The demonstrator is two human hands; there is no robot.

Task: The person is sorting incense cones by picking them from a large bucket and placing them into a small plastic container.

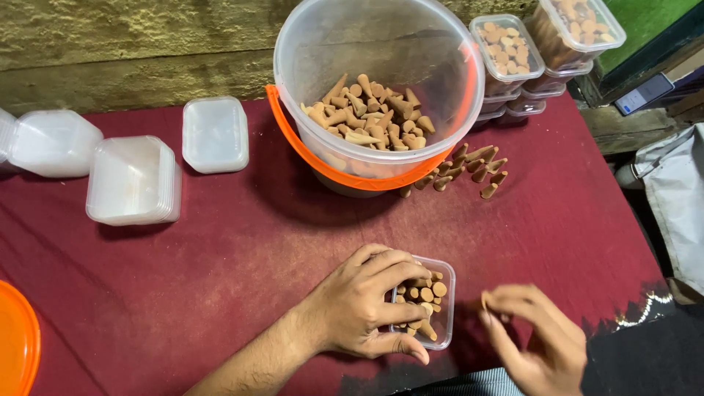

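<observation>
Left fingers (pixel 396 268): curling over the top and near side of a small clear tub (pixel 434 306), thumb pressing its front edge, steadying it on the cloth.
Left hand (pixel 359 304): lying on the table, forearm running in from the lower left.
Right fingers (pixel 513 301): bunching together, blurred with motion; whether they are pinching a cone cannot be told.
Right hand (pixel 532 337): hovering just beside the tub, to its right, apart from it.
Tub: sitting near the front edge of the table, already holding a crowd of brown cones (pixel 424 293) standing close together; it is looking nearly full.
Bucket (pixel 378 88): standing at the back centre, clear with an orange handle, its bottom holding a heap of cones waiting to be packed.
Loose cones (pixel 469 170): lying in rows on the cloth just right of the bucket.
Filled tubs (pixel 507 51): stacking up at the back right, several loads apparently done.
Empty tubs and lids (pixel 133 180): waiting in stacks at the back left, so much packing is seemingly remaining.
Table (pixel 220 279): wearing a dark red cloth.
</observation>
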